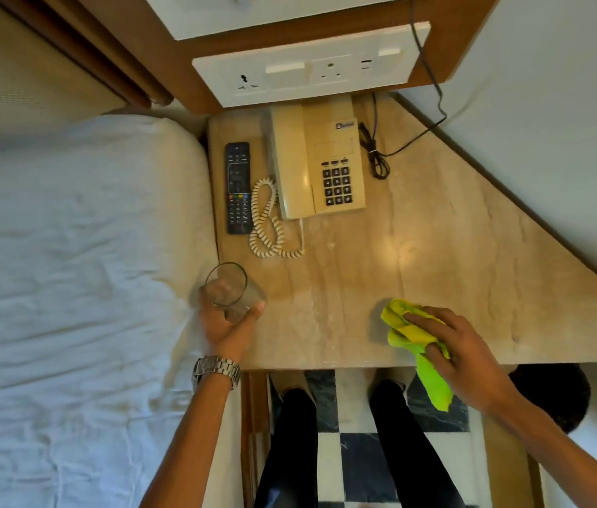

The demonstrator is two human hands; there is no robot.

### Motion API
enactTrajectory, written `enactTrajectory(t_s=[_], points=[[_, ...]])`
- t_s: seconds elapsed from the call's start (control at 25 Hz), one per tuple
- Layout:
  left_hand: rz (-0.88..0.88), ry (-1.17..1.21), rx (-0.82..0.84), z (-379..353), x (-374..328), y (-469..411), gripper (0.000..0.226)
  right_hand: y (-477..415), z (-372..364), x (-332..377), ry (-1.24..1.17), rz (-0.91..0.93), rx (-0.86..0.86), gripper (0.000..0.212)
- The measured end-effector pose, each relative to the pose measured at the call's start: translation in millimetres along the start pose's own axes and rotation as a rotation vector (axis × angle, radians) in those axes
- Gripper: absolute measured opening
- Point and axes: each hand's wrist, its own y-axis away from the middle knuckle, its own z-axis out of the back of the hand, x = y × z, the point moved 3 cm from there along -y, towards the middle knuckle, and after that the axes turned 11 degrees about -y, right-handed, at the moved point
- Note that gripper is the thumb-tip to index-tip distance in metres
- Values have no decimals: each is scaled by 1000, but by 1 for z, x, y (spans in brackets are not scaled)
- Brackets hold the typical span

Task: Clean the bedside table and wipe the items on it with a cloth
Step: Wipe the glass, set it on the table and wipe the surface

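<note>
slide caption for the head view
Left hand grips a glass while right hand holds a yellow cloth on the bedside table.

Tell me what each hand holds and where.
Left hand grips the glass tumbler around its lower wall; right hand holds the yellow-green cloth by its bunched middle.

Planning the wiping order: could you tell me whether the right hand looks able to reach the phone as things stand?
Probably yes. The right hand holds the cloth on the table, and only bare top lies between it and the phone; the cable lies off to the phone's right.
</note>
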Motion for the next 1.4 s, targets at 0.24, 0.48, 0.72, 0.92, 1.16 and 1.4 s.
enactTrajectory(t_s=[0.24, 0.48, 0.72, 0.92, 1.16, 1.4], points=[[-117, 25, -66, -12, -32, -14, 83, -71, -34, 46, 288, 182, 9, 55], [-253, 26, -24, -7, -59, -53, 86, -173, -60, 106, 653, 241, 95, 48], [-336, -119, 177, -2, -48, -79, 106, -195, -97, 136, 795, 289, 227, 55], [-303, -151, 231, -5, -44, -102, 96, -213, -91, 133, 988, 332, 75, 41], [-168, -158, 132, -23, -41, -109, 94, -189, -60, 90, 888, 423, -263, 42], [-186, -378, 134, -37, 48, 56, 51, -84, -90, 13, 748, 365, -62, 59]])
